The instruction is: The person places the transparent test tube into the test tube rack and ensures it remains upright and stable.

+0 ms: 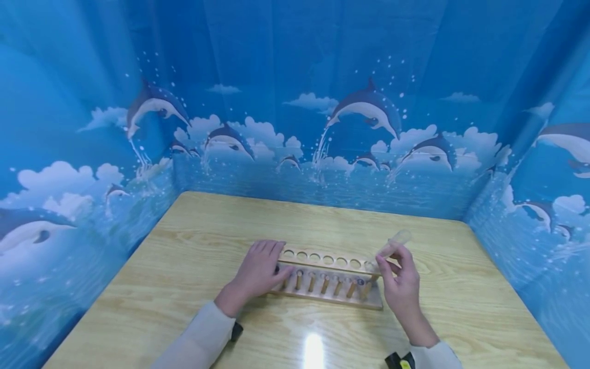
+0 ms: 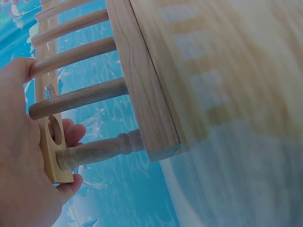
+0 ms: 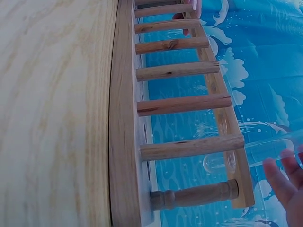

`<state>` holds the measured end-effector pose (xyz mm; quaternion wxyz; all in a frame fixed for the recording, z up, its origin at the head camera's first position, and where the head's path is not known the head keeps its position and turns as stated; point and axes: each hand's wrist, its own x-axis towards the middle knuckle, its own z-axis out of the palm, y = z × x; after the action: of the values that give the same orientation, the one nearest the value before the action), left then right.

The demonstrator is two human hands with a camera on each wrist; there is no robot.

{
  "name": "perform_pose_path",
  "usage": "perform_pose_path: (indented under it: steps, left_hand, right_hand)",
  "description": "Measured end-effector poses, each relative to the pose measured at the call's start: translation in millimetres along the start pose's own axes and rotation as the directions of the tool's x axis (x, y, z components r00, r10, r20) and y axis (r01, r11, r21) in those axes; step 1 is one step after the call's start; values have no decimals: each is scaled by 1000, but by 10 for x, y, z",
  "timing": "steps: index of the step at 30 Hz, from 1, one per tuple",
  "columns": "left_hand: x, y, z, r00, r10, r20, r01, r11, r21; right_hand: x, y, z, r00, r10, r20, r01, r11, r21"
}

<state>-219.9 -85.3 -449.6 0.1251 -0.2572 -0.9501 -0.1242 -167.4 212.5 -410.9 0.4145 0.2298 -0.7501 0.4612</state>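
The wooden rack [image 1: 322,297] stands on the table [image 1: 207,230], lower centre of the head frame. The left hand [image 1: 260,269] grips its top rail [image 1: 332,268] at the left end. The right hand [image 1: 402,282] pinches a clear test tube [image 1: 400,238], tilted, its rounded end through the rail's right end.

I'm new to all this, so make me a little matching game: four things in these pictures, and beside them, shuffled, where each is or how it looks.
Things:
1. left hand
2. tube
3. rack
4. curtain

Places and looks:
A. blue, with dolphins
B. standing on the table
C. gripping a wooden end
D. clear and tilted, in the right hand

Pairs: 1-C, 2-D, 3-B, 4-A
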Motion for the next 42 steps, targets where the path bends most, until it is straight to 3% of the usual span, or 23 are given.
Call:
perform_pose_path:
  steps: [4,11,18,24,32,42]
  left_hand:
    - [-4,3,4,1000,-5,4,5,1000,-3]
    - [-7,-1,20,1000,-5,4,5,1000,-3]
    - [-4,-2,27,1000,4,-11,-4,1000,2]
    - [-4,-1,19,1000,7,-11,-7,1000,8]
    - [-1,-8,20,1000,7,-11,-7,1000,7]
    - [0,-11,17,1000,-7,8,7,1000,9]
  right_hand:
    - [-11,3,2,1000,14,18,-14,1000,-4]
    - [-180,319,-2,994,98,39,-98,995,-7]
    - [-189,322,-7,992,121,37,-120,992,-39]
    - [-178,312,3,991,126,42,-123,989,-79]
    - [-79,63,24,995,93,47,-88,991,-100]
    - [-187,365,29,993,91,70,-83,990,-115]
